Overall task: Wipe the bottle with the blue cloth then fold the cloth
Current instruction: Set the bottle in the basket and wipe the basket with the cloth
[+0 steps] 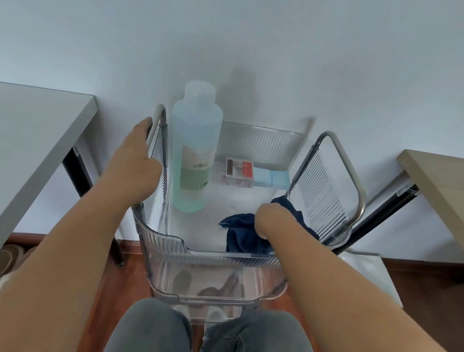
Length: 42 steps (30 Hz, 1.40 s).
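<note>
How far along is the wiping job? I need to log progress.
Barely begun. Nothing looks done: the bottle stands upright in the clear cart tray, untouched. In hand: the right hand is on the crumpled blue cloth in the tray, while the left hand rests on the cart's side. Left: wiping the bottle, then folding the cloth.

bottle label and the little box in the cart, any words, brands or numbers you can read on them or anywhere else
No text here can be read.
bottle: its pale label carries faint print near the top and a small dark mark at the lower right, all too blurred to read.
small box: brown, white and red panels with tiny lines, too small to read.
light blue packs: no print visible.
dark blue cloth, held by the right hand: no print.
</note>
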Motion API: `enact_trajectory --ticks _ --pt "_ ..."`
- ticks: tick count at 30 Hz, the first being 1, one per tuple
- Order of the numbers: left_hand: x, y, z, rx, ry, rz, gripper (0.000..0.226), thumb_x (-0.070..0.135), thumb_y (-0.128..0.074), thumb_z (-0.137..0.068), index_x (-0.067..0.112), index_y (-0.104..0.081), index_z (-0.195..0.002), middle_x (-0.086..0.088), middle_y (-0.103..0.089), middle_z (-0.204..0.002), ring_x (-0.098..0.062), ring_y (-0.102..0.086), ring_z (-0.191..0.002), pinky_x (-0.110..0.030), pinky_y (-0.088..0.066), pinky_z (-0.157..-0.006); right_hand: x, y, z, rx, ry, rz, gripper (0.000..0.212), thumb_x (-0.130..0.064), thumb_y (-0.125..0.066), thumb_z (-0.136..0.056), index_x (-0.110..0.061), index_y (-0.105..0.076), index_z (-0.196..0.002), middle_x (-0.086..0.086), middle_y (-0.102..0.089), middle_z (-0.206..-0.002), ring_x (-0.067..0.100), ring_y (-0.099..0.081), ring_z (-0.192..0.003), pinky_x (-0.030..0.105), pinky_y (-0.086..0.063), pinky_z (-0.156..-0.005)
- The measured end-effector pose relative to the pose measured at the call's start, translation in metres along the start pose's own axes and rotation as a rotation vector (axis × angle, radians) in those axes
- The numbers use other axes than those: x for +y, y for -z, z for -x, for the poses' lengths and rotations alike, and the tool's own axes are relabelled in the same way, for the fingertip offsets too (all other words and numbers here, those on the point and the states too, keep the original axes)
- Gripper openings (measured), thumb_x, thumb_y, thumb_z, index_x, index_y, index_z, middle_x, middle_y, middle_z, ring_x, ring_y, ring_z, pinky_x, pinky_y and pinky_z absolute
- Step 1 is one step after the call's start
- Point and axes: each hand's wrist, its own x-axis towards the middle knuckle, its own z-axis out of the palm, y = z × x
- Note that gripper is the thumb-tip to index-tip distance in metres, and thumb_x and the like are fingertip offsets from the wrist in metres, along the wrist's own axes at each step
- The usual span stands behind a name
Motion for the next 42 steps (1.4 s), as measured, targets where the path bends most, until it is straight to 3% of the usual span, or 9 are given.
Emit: enact_trajectory --ticks 4,9,13,16,24,29,33,37,42 --pt "0.002 0.001 0.002 0.015 0.000 0.004 0.078 -0.001 -0.038 -0.087 0.032 -0.019 -0.156 -0.003 -0.035 -0.155 -0.041 -0.049 -0.128 -0.058 -0.042 -0.104 -0.032 0.004 0.002 0.086 0.081 -0.092 0.029 -0.013 -0.047 -0.094 -0.003 -0.061 -0.118 0.015 -0.060 -0.125 0.031 -0.059 -0.110 0.041 -0.050 -0.093" --pt "0.001 -0.002 0.005 0.034 -0.014 0.016 0.077 0.001 -0.038 -0.087 0.034 -0.020 -0.155 0.001 -0.034 -0.156 -0.039 -0.050 -0.128 -0.057 -0.043 -0.103 -0.058 -0.005 0.028 -0.010 0.315 -0.099 0.064 -0.033 -0.037 -0.098 -0.001 -0.019 -0.151 0.017 -0.010 -0.161 0.038 -0.029 -0.140 0.040 -0.031 -0.111" --pt "0.000 -0.003 0.005 0.038 -0.005 0.036 0.078 0.003 -0.039 -0.086 0.037 -0.021 -0.154 0.003 -0.034 -0.156 -0.038 -0.050 -0.128 -0.057 -0.045 -0.102 -0.045 0.001 0.044 -0.137 0.481 -0.107 0.054 -0.027 -0.040 -0.098 -0.009 -0.035 -0.148 0.007 -0.020 -0.160 0.029 -0.037 -0.134 0.033 -0.032 -0.103" --pt "0.000 -0.003 0.005 0.041 -0.021 0.021 0.079 0.002 -0.041 -0.087 0.036 -0.020 -0.154 0.003 -0.034 -0.156 -0.035 -0.049 -0.129 -0.056 -0.044 -0.103 -0.017 0.009 0.039 -0.212 0.450 -0.041 0.056 -0.032 -0.045 -0.098 -0.018 -0.030 -0.150 -0.005 -0.018 -0.161 0.023 -0.031 -0.140 0.035 -0.027 -0.108" --pt "-0.001 -0.003 0.005 0.057 -0.013 0.056 0.080 -0.002 -0.041 -0.086 0.035 -0.023 -0.155 0.000 -0.036 -0.155 -0.032 -0.045 -0.133 -0.053 -0.045 -0.103 -0.034 -0.002 0.023 -0.023 0.346 -0.084 0.055 -0.024 -0.024 -0.106 -0.009 -0.002 -0.154 0.009 0.012 -0.161 0.034 -0.002 -0.148 0.039 -0.002 -0.117" --pt "0.000 -0.003 0.007 0.057 -0.015 0.047 0.081 -0.002 -0.041 -0.085 0.035 -0.022 -0.154 0.002 -0.034 -0.155 -0.039 -0.050 -0.128 -0.057 -0.045 -0.102 -0.051 -0.006 0.033 -0.192 0.342 -0.204 0.050 -0.031 -0.031 -0.102 -0.012 -0.032 -0.149 0.021 -0.023 -0.156 0.040 -0.028 -0.139 0.048 -0.022 -0.113" --pt "0.001 -0.003 0.008 0.048 -0.019 0.049 0.082 -0.002 -0.042 -0.084 0.035 -0.022 -0.154 0.000 -0.036 -0.154 -0.038 -0.050 -0.127 -0.058 -0.044 -0.102 -0.021 -0.006 0.037 -0.154 0.386 -0.141 0.048 -0.040 -0.036 -0.098 -0.019 -0.050 -0.139 0.013 -0.044 -0.146 0.035 -0.043 -0.130 0.047 -0.034 -0.109" --pt "0.000 -0.003 0.008 0.026 -0.026 0.062 0.082 -0.002 -0.041 -0.084 0.035 -0.021 -0.154 0.009 -0.035 -0.154 -0.042 -0.048 -0.128 -0.060 -0.044 -0.102 -0.004 -0.010 0.031 -0.216 0.352 0.098 0.060 -0.021 -0.033 -0.100 -0.040 -0.009 -0.152 -0.004 0.015 -0.162 0.040 -0.007 -0.146 0.048 -0.012 -0.115" --pt "0.001 -0.003 0.009 0.038 -0.022 0.062 0.082 -0.002 -0.041 -0.083 0.032 -0.023 -0.155 0.008 -0.035 -0.155 -0.038 -0.049 -0.129 -0.058 -0.045 -0.102 0.000 0.009 0.016 -0.247 0.149 0.111 0.096 -0.063 -0.052 -0.087 -0.043 0.021 -0.146 -0.001 0.030 -0.157 0.038 -0.012 -0.146 0.049 -0.026 -0.109"
